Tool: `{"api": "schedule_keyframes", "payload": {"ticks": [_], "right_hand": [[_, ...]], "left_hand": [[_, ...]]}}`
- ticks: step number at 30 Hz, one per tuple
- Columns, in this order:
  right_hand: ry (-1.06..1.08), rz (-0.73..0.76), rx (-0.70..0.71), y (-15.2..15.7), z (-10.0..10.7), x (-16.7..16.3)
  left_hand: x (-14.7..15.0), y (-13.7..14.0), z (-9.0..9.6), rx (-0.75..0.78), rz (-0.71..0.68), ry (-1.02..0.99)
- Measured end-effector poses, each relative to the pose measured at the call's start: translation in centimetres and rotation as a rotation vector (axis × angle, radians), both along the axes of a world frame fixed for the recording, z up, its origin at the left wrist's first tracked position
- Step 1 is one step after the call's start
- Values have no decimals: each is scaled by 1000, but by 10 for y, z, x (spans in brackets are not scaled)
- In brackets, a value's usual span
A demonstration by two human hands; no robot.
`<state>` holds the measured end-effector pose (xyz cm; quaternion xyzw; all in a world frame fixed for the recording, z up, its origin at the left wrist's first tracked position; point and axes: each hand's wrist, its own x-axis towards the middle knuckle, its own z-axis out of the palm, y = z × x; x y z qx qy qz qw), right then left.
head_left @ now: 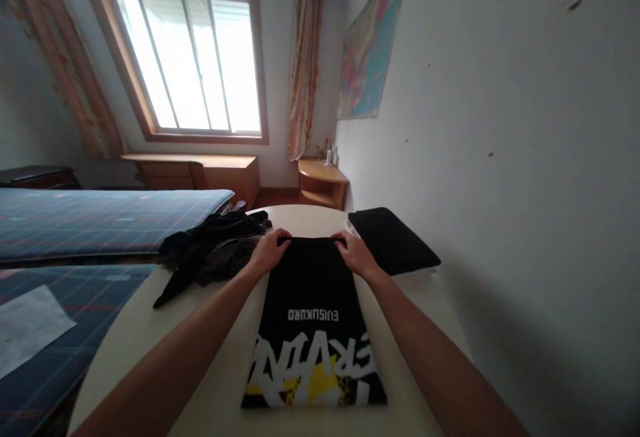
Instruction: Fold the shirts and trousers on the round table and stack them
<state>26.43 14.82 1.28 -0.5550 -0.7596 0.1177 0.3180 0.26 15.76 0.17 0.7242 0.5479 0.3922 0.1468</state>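
By the left hand (273,250), the far left corner of a folded black garment (313,277) is pinched, with the thumb and fingers closed on the cloth. The far right corner is pinched in the same way by the right hand (356,254), so that the two hands are held apart with the far edge of the garment stretched between them. The garment is laid flat in the middle of a round white table (133,330), and its near end is marked with bold white lettering and yellow patches. Beyond the left hand, a crumpled heap of dark clothes (220,250) is spread near the table's edge. Just beside the right hand, a neatly folded black stack (393,240) is set close to the wall (525,210), with a white layer seen beneath it. To the left, a blue plaid mattress (100,224) is seen, and nearer, a sheet of paper (33,324) is laid on a similar blue surface. Farther off, a wooden desk (230,174) is placed below a bright window (190,57).
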Motion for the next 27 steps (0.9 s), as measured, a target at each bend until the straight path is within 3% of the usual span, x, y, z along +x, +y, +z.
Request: {"api": "schedule_keyframes", "payload": {"ticks": [4, 7, 13, 17, 19, 23, 27], "right_hand": [[-30, -26, -112, 8, -31, -2], [-34, -39, -126, 13, -44, 0], [-80, -77, -111, 13, -38, -4], [-228, -88, 19, -11, -27, -26], [-292, 6, 48, -27, -28, -40], [-353, 185, -114, -50, -44, -50], [-371, -13, -259, -52, -50, -35]], "left_hand": [[1, 4, -35, -67, 38, 40], [-2, 5, -46, -78, 72, 54], [5, -8, -36, -58, 112, 90], [23, -46, -33, 118, -18, 271], [30, -64, -38, 111, -100, 394], [30, -78, -53, -111, -66, 528], [20, -77, -55, -178, 39, 576]]}}
